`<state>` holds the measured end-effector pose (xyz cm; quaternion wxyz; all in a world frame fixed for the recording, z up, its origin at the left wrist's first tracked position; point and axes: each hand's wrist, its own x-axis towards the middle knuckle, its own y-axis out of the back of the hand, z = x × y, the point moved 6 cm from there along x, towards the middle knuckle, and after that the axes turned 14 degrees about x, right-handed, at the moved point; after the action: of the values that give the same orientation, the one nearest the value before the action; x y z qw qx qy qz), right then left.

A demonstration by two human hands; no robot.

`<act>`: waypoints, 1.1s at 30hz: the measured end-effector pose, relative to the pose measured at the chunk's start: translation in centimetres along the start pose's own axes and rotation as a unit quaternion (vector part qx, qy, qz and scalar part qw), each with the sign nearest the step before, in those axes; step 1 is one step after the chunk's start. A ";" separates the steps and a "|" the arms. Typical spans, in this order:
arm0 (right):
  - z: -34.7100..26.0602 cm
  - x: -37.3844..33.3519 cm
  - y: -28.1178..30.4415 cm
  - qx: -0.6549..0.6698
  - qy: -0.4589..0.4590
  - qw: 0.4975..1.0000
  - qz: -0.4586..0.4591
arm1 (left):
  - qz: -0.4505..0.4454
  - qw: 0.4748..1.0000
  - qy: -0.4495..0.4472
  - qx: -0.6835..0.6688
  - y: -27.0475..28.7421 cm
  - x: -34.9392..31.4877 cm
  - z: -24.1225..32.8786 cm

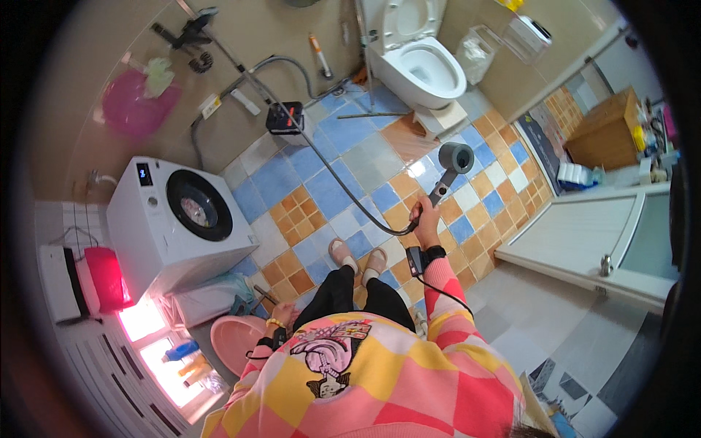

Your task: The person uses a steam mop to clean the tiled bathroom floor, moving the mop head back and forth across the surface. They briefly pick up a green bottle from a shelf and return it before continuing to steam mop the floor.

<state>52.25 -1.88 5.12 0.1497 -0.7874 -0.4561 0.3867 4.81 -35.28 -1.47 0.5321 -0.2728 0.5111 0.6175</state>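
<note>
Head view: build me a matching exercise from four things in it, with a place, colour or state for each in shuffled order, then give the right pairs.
Column one
1. Grey shower head
2. Washing machine
3. Toilet
4. Pale pink basin

Column two
A. Lid raised
B. Beside the left hand
C. Held in the right hand
D. White, with a round black door

Pairs: 1-C, 2-D, 3-A, 4-B
</note>
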 end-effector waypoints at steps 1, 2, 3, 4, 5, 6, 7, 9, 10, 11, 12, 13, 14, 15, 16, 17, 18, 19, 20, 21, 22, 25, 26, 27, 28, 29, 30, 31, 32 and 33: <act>0.1 -0.6 -0.9 -0.036 0.003 0.999 -0.021 | 0.003 1.000 -0.012 -0.009 -0.1 0.0 -0.3; 0.2 -1.2 -1.9 -0.084 0.015 0.995 -0.050 | 0.000 0.999 -0.001 -0.037 -0.1 0.2 -0.9; 0.3 -1.9 -2.6 -0.126 0.014 0.990 -0.065 | -0.012 0.996 0.004 -0.094 -0.3 0.3 -1.9; 0.6 -2.5 -3.5 -0.171 0.006 0.982 -0.085 | -0.003 0.996 0.000 -0.087 -0.1 0.8 -2.8; 1.1 -3.1 -4.4 -0.215 0.000 0.971 -0.108 | -0.004 0.998 -0.008 -0.063 -0.1 1.6 -3.6; 2.0 -3.7 -5.4 -0.240 -0.013 0.962 -0.130 | -0.014 0.998 -0.013 -0.060 -0.1 2.5 -4.5; 3.0 -4.3 -6.4 -0.268 -0.027 0.951 -0.149 | -0.029 0.997 -0.002 -0.065 -0.2 3.4 -5.6; 5.4 -5.6 -8.6 -0.332 -0.046 0.921 -0.199 | -0.063 0.994 -0.060 -0.063 0.1 4.6 -6.5; 6.8 -6.2 -9.7 -0.368 -0.051 0.899 -0.231 | -0.086 0.991 -0.086 -0.059 0.1 4.9 -6.6; 8.2 -7.0 -10.7 -0.395 -0.059 0.877 -0.266 | -0.100 0.991 -0.082 -0.030 0.2 4.9 -7.1; 9.8 -7.6 -11.8 -0.434 -0.078 0.842 -0.310 | -0.095 0.989 -0.094 -0.057 0.5 4.8 -7.2; 11.1 -8.4 -13.3 -0.466 -0.057 0.801 -0.372 | -0.081 0.992 -0.077 -0.059 0.7 4.7 -7.6; 12.7 -9.2 -14.6 -0.503 -0.047 0.755 -0.418 | -0.067 0.994 -0.060 -0.062 0.8 4.4 -8.0; 14.4 -10.2 -15.7 -0.537 -0.038 0.704 -0.463 | -0.058 0.994 -0.057 -0.075 0.8 4.0 -8.5; 16.1 -11.1 -16.9 -0.544 -0.030 0.679 -0.492 | -0.044 0.992 -0.028 -0.112 1.1 3.6 -9.5; 18.2 -12.1 -17.9 -0.571 -0.035 0.622 -0.535 | -0.033 0.987 -0.016 -0.159 1.1 3.4 -10.3; 20.1 -13.0 -18.8 -0.594 -0.037 0.561 -0.575 | -0.021 0.978 0.002 -0.207 1.0 3.4 -11.3; 21.9 -13.9 -19.7 -0.599 -0.033 0.505 -0.620 | -0.033 0.971 -0.011 -0.237 0.8 3.4 -12.2; 24.0 -14.8 -20.3 -0.622 -0.029 0.445 -0.644 | -0.045 0.963 -0.015 -0.267 0.8 3.3 -13.4; 25.9 -15.6 -20.9 -0.624 -0.026 0.401 -0.670 | -0.056 0.953 -0.020 -0.296 0.7 3.2 -14.7; 27.7 -16.4 -21.4 -0.625 -0.022 0.357 -0.694 | -0.084 0.937 0.025 -0.339 0.4 3.0 -16.5; 32.5 -18.7 -22.3 -0.626 0.003 0.238 -0.743 | 0.011 0.951 0.074 -0.301 -0.2 2.5 -20.5; 34.1 -19.3 -22.4 -0.633 -0.002 0.203 -0.747 | -0.039 0.945 0.092 -0.313 -0.5 2.5 -21.4; 35.5 -20.0 -22.4 -0.639 -0.006 0.166 -0.751 | -0.013 0.937 0.068 -0.344 -0.7 2.1 -21.9; 36.6 -20.6 -22.4 -0.634 -0.023 0.152 -0.758 | 0.014 0.927 0.076 -0.366 -1.3 1.3 -22.7; 37.5 -21.3 -22.4 -0.632 -0.020 0.139 -0.762 | 0.041 0.920 0.098 -0.378 -1.8 0.6 -23.5; 38.5 -21.7 -22.6 -0.632 -0.017 0.124 -0.765 | 0.049 0.911 0.098 -0.397 -2.1 0.1 -23.7; 39.3 -22.1 -22.8 -0.632 -0.013 0.108 -0.768 | 0.055 0.905 0.111 -0.407 -2.6 -0.5 -23.9; 40.0 -22.4 -22.8 -0.634 -0.010 0.091 -0.768 | 0.057 0.896 0.126 -0.423 -3.2 -1.1 -24.1; 40.6 -22.6 -22.9 -0.636 -0.008 0.073 -0.768 | 0.066 0.894 0.114 -0.428 -3.5 -1.5 -23.9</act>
<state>1.72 -13.17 2.61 -0.1958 0.2006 -0.8855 -0.3706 3.55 -58.17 -9.16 0.2600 -0.5079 0.2714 0.7751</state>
